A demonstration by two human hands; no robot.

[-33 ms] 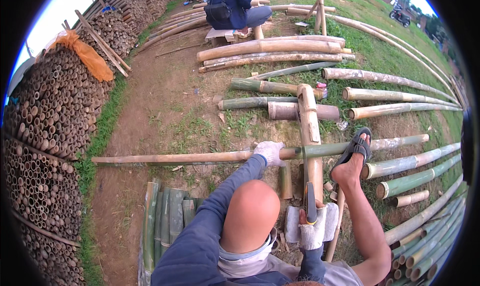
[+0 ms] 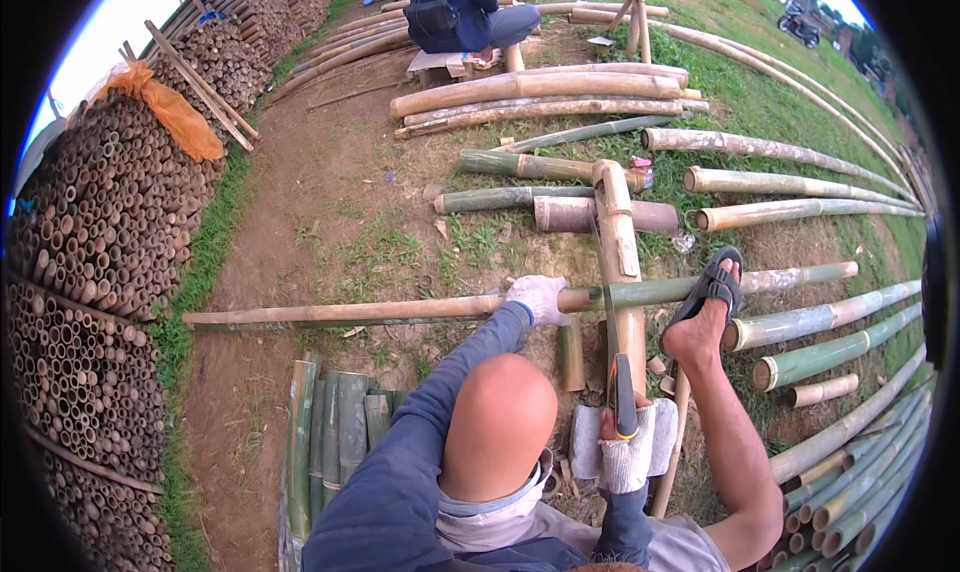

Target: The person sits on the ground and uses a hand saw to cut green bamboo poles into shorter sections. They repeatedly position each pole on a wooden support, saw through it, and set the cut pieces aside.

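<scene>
A long bamboo pole (image 2: 420,312), part tan and part green, lies crosswise in front of me. My left hand (image 2: 538,300), in a whitish knit glove, is closed around it left of the thick bamboo support (image 2: 627,342). My right hand (image 2: 628,454), gloved with some fingertips bare, grips the dark handle of a handsaw (image 2: 625,397). The narrow blade points away from me and crosses the pole just beside the support. How deep the teeth sit cannot be made out. My sandalled foot (image 2: 715,292) presses on the pole farther right.
Cut bamboo lengths (image 2: 350,422) lie near my left arm, and more poles (image 2: 830,322) to the right. Tall stacks of bamboo (image 2: 90,232) line the left side. Beyond several thick poles (image 2: 540,92) sits another person (image 2: 455,17). A pale block (image 2: 587,442) is beside my right hand.
The handsaw and my right hand have shifted very slightly away from me. The whole view has moved a little. My left hand keeps its hold on the pole.
</scene>
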